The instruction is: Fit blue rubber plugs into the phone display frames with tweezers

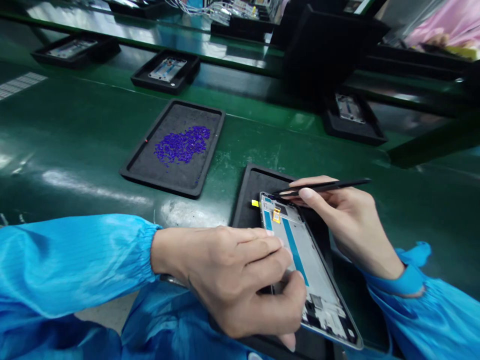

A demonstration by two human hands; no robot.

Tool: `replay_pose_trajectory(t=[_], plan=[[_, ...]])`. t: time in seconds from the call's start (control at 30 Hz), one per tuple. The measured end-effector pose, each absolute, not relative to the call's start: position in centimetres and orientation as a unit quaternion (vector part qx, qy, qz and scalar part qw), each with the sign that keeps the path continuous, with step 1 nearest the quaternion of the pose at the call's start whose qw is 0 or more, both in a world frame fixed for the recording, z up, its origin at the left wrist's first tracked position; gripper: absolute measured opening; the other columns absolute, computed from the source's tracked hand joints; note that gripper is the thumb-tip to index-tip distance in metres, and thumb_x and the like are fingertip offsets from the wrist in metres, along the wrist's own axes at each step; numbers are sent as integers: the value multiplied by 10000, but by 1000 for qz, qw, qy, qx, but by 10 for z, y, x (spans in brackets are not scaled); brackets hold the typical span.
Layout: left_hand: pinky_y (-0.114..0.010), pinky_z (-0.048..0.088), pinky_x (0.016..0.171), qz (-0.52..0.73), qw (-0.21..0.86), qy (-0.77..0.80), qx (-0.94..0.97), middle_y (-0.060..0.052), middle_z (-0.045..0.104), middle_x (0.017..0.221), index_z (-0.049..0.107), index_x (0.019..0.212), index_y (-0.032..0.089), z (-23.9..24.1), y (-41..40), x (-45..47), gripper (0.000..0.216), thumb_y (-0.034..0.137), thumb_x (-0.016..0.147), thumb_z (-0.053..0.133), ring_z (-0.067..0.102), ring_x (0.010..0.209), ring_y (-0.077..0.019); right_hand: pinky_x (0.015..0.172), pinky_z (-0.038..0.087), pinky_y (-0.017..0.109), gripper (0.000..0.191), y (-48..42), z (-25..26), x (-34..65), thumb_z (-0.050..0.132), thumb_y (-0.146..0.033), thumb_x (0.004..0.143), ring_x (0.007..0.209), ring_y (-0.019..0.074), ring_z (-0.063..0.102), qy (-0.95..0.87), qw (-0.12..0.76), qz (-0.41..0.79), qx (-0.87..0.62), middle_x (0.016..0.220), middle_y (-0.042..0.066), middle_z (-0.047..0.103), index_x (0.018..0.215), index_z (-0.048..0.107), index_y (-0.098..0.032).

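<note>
My left hand [240,280] is closed on the near-left side of a phone frame [318,260], fingers lying over its silver inner face. Blue strips, an orange flex cable [276,215] and a yellow tab [255,203] show on the frame. My right hand [345,215] pinches black tweezers [330,185], their tips at the frame's far end; what lies between the tips is too small to make out. Beneath the frame is a black foam tray [252,182], partly covered by the frame and my left hand.
Beyond my left hand, another black tray [172,185] holds many tiny purple pieces [183,145]. Black trays with phone frames stand farther back, at left [75,50], centre [165,70] and right [350,112]. A green bench [93,135] lies under the near trays; a pink sleeve [442,25] shows top right.
</note>
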State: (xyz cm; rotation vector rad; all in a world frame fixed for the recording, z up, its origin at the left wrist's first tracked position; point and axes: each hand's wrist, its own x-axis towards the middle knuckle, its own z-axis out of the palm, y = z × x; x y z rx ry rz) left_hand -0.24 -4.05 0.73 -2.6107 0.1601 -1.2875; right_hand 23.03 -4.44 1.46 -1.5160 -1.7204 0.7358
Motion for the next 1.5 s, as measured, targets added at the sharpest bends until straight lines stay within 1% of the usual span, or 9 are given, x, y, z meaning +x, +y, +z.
replay_pose_trajectory(t=[0.23, 0.37, 0.57, 0.7, 0.83, 1.17, 1.23, 1.4, 1.5], plan=[[-284, 627, 674, -439, 101, 62, -890, -89, 743, 769, 736, 835, 122, 9, -39, -2, 528, 587, 944, 512, 714, 708, -185, 721, 555, 253, 236, -46, 14, 230, 617, -356, 934, 863, 165, 683, -721, 350, 220, -557, 1011, 29, 729, 823, 769, -214], [-274, 623, 663, -431, 103, 62, -894, -96, 744, 771, 736, 845, 117, 9, -39, -3, 532, 587, 947, 509, 717, 713, -184, 718, 545, 234, 206, -47, 14, 230, 613, -315, 942, 852, 146, 677, -733, 351, 204, -545, 1000, 10, 730, 837, 762, -219], [-293, 631, 707, -437, 106, 57, -891, -96, 744, 774, 733, 858, 116, 7, -41, -3, 551, 604, 947, 494, 719, 734, -191, 714, 535, 237, 196, -47, 13, 228, 599, -301, 953, 865, 150, 676, -744, 346, 192, -538, 1008, 14, 729, 870, 747, -203], [-279, 626, 714, -427, 104, 56, -896, -91, 743, 790, 732, 869, 121, 8, -42, -5, 544, 602, 951, 490, 716, 756, -186, 711, 527, 206, 179, -46, 12, 230, 607, -290, 951, 846, 123, 671, -744, 352, 188, -537, 1005, -2, 726, 878, 746, -204], [-284, 625, 775, -392, 112, 56, -911, -78, 747, 845, 730, 924, 139, 10, -41, -8, 542, 601, 969, 450, 715, 809, -180, 745, 532, 181, 215, -46, 12, 232, 607, -310, 955, 868, 110, 673, -738, 350, 209, -538, 1024, -11, 724, 843, 766, -219], [-292, 628, 784, -392, 112, 61, -911, -90, 746, 857, 729, 930, 128, 10, -40, -9, 523, 581, 968, 470, 717, 828, -195, 720, 563, 217, 240, -45, 13, 230, 616, -344, 940, 863, 147, 685, -724, 352, 236, -545, 1015, 34, 720, 830, 770, -197], [-310, 627, 820, -381, 111, 63, -916, -98, 749, 875, 724, 955, 118, 9, -42, -11, 520, 573, 969, 472, 719, 850, -207, 745, 578, 244, 251, -46, 14, 230, 628, -377, 932, 887, 170, 696, -694, 371, 263, -559, 1031, 52, 719, 841, 764, -187], [-364, 589, 957, -316, 44, 39, -947, -128, 737, 997, 704, 1015, 82, -4, -57, -15, 473, 521, 949, 540, 700, 967, -248, 804, 615, 323, 276, -47, 13, 230, 673, -438, 904, 897, 218, 728, -581, 430, 405, -560, 958, 70, 738, 1017, 704, -188], [-351, 548, 1025, -276, 13, 17, -961, -119, 716, 1072, 692, 1038, 79, -10, -63, -17, 423, 467, 962, 543, 670, 1045, -239, 817, 618, 337, 285, -45, 11, 233, 684, -464, 891, 908, 229, 730, -585, 440, 410, -544, 984, 69, 740, 995, 715, -200]])
